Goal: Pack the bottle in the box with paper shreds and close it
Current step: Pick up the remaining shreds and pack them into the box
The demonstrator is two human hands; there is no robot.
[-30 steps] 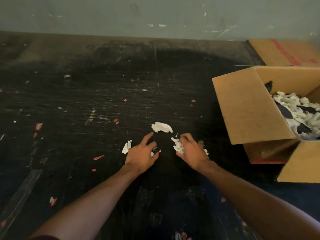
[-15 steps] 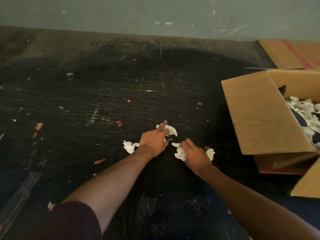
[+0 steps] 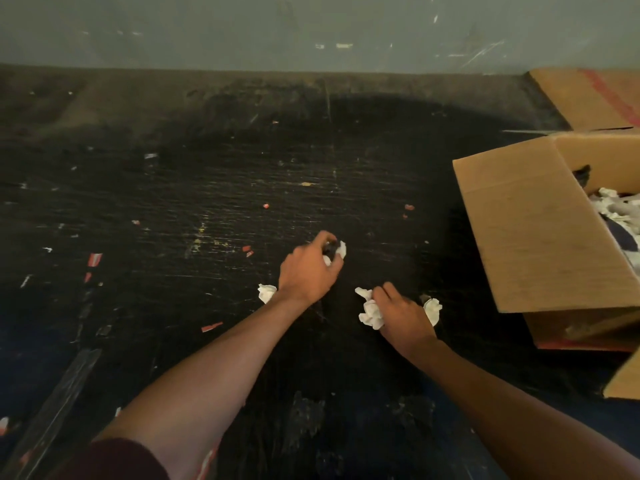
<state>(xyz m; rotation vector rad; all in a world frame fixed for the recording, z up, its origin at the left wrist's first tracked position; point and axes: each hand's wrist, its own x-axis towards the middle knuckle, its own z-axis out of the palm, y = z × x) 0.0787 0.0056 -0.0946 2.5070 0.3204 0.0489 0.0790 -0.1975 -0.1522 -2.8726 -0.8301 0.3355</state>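
An open cardboard box (image 3: 540, 230) stands at the right, its left flap raised; white paper shreds (image 3: 616, 209) and something dark lie inside. The bottle is not clearly visible. On the dark tabletop, my left hand (image 3: 308, 271) curls around a white paper scrap (image 3: 341, 250) at its fingertips. My right hand (image 3: 401, 315) is closed on a wad of white paper (image 3: 370, 311). Another white scrap (image 3: 433, 308) lies just right of that hand, and one more scrap (image 3: 266, 292) lies beside my left wrist.
The black scratched tabletop (image 3: 207, 202) is littered with small red and white bits. A grey wall (image 3: 311, 29) runs along the far edge. A second cardboard piece (image 3: 588, 98) lies behind the box. A clear plastic strip (image 3: 59, 403) lies at the lower left.
My left hand reached forward to the far white scrap and closed its fingers around it. My right hand kept its paper wad and stayed nearly still.
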